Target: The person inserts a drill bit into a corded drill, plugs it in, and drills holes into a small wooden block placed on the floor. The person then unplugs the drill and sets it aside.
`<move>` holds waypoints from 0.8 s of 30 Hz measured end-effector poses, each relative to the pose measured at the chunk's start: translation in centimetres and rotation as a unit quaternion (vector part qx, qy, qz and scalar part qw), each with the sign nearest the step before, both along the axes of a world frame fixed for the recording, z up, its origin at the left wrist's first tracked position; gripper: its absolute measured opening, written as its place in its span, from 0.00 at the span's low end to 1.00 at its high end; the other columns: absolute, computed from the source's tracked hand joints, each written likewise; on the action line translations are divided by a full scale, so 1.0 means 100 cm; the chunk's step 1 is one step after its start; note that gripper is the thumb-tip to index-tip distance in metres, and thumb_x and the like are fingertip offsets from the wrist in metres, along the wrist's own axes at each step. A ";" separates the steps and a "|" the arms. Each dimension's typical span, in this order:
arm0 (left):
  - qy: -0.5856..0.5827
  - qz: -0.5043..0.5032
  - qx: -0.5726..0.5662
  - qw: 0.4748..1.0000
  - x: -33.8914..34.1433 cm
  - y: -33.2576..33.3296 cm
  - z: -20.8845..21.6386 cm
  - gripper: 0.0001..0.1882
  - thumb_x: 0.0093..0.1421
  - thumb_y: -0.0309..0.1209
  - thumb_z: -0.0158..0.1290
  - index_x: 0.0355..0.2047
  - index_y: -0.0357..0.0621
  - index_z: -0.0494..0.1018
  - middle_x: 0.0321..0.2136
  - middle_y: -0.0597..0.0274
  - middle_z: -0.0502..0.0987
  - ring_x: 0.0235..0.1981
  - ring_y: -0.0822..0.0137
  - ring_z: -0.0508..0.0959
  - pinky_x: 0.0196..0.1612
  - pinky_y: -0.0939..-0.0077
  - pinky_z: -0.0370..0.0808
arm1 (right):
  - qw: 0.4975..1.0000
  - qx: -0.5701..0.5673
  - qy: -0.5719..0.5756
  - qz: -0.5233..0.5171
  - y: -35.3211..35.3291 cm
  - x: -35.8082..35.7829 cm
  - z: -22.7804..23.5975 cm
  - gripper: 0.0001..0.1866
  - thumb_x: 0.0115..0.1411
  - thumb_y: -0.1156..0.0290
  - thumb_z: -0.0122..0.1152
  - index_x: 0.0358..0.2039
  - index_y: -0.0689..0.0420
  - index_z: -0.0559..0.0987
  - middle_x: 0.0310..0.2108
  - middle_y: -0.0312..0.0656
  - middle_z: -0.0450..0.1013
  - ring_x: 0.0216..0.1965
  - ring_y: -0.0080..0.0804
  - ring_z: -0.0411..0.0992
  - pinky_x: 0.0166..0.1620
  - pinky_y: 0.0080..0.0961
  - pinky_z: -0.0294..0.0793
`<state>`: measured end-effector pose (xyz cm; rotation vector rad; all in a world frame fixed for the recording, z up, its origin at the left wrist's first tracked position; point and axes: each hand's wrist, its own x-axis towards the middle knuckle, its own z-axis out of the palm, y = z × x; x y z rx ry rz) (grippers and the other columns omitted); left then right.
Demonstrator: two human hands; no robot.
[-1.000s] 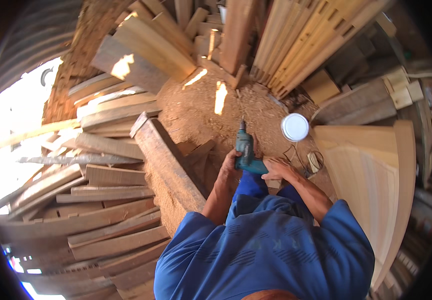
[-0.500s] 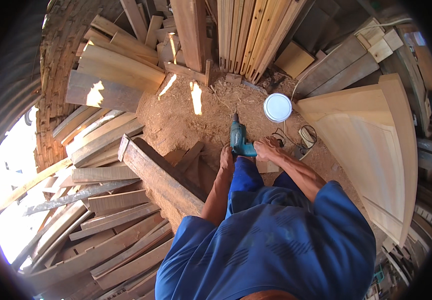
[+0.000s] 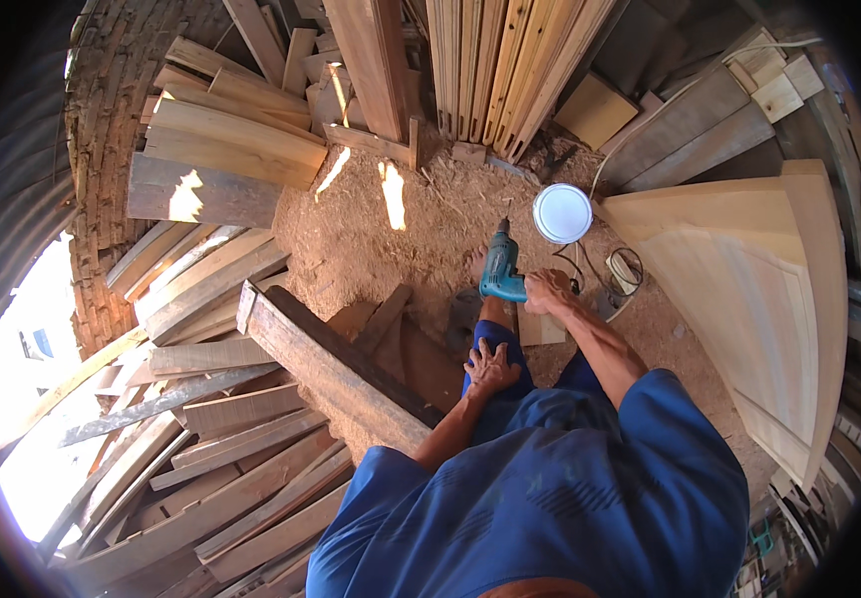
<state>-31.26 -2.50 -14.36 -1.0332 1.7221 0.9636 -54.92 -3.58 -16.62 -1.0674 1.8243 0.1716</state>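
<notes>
In my right hand (image 3: pixel 550 293) is the handle of a teal power drill (image 3: pixel 501 267), my fingers wrapped around it. The drill's dark chuck points away from me, just left of a round white lid or bucket top (image 3: pixel 562 213). My left hand (image 3: pixel 493 367) rests on my blue-clad left thigh with its fingers spread, holding nothing. A dark cord (image 3: pixel 622 269) lies in loops right of the drill. A pale wood piece (image 3: pixel 540 328) sits on the ground below my right hand, partly hidden.
Sawdust covers the ground (image 3: pixel 351 259). A thick beam (image 3: pixel 321 349) slants close to my left arm. Stacked boards (image 3: pixel 241 498) fill the left side. Tall planks (image 3: pixel 510 70) stand at the back. A large pale wooden panel (image 3: pixel 739 269) leans at the right.
My left hand has let go of the drill and come back onto my thigh. The drill, in my right hand, has shifted right and its tip now tilts slightly right.
</notes>
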 end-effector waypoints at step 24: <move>-0.028 0.130 -0.197 0.971 0.013 0.007 -0.048 0.32 0.51 0.46 0.56 0.57 0.51 0.69 0.64 0.34 0.56 0.55 0.31 0.64 0.54 0.39 0.66 | 0.969 -0.127 0.098 0.186 -0.142 0.004 -0.243 0.07 0.50 0.70 0.63 0.30 0.53 0.86 0.32 0.45 0.82 0.38 0.39 0.82 0.37 0.34 0.80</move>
